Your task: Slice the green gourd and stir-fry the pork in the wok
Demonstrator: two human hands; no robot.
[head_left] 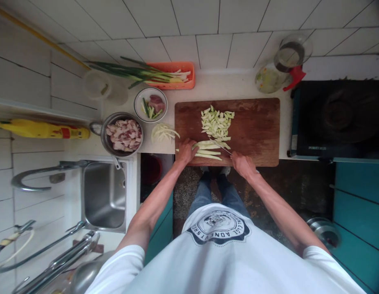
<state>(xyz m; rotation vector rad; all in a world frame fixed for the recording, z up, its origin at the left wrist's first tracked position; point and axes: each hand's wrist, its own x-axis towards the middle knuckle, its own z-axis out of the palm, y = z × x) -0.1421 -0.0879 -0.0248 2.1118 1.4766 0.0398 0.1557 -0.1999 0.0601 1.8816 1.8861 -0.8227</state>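
A brown wooden cutting board (256,130) lies in front of me. My left hand (187,151) presses down on pale green vegetable strips (207,155) at the board's near left. In my right hand (243,164) is a knife (223,148), gripped by its handle, the thin blade slanting up and left over the strips. Just beyond the blade is a heap of short, slanted vegetable pieces (218,121). More pale peeled strips (163,132) lie on the counter, left of the board. The exact kind of vegetable is unclear.
Left of the board stand a pot of raw meat chunks (123,134) and a plate (150,116) with meat and green pieces. Behind is an orange basket (189,83) holding scallions (137,73). A sink (105,196) is at left, a black stove (339,118) at right, glass jugs (270,77) at back.
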